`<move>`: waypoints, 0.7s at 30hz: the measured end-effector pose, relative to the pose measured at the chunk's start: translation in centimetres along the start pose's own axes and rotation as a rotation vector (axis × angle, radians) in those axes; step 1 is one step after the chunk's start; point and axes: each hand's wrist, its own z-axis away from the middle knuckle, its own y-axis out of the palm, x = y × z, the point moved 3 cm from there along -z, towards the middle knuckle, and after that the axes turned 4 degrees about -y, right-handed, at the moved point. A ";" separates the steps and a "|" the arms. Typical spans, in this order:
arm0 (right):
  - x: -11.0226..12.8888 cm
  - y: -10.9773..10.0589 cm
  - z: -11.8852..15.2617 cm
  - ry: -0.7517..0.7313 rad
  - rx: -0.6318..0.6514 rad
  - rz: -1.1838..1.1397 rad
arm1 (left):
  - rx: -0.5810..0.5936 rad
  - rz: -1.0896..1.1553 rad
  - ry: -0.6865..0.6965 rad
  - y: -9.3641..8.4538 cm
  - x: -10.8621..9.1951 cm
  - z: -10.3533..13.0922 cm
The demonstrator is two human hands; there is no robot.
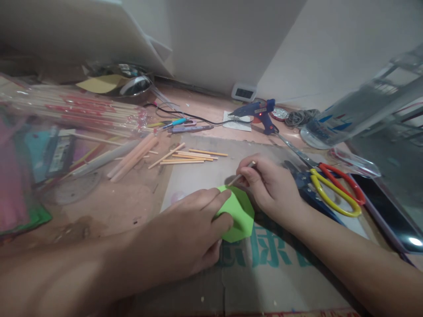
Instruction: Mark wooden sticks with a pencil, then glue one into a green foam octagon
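Note:
A bright green paper piece with angled corners is held by my left hand, whose fingers are closed over its left side. My right hand pinches a thin wooden stick between thumb and fingers. The stick slants, its lower end at the paper's top edge; I cannot tell whether they touch. Just beyond my hands, several short wooden sticks lie in a loose pile on the cardboard sheet.
A blue glue gun with a lit red light stands at the back, its nozzle over a white pad. Scissors, a phone and a large clear bottle lie to the right. Bagged sticks and pens are leftward.

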 end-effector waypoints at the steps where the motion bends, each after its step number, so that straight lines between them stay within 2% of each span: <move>1: 0.0 0.0 0.1 -0.015 -0.006 0.007 | -0.003 0.015 -0.014 0.0 0.1 0.0; 6: 0.5 -0.3 0.9 -0.167 -0.020 -0.004 | -0.104 -0.036 -0.243 -0.5 1.2 -0.3; 8: 0.7 -0.7 1.2 -0.246 -0.010 -0.066 | -0.080 0.003 -0.285 -0.3 1.3 -0.4; 10: 1.1 -1.3 1.3 -0.326 0.007 -0.097 | -0.043 0.127 -0.293 0.0 1.4 -0.3; 16: 3.2 -2.8 1.3 -0.494 0.139 0.031 | -0.102 0.546 -0.436 0.3 2.1 0.4; 18: 4.0 -3.1 1.7 -0.538 0.074 0.047 | -0.115 0.662 -0.425 -0.2 2.1 0.3; 20: 4.7 -3.7 2.2 -0.577 -0.097 0.053 | -0.144 0.733 -0.385 -0.9 2.0 0.1; 21: 5.0 -3.8 2.4 -0.578 -0.121 0.070 | -0.156 0.756 -0.363 -1.2 1.9 0.0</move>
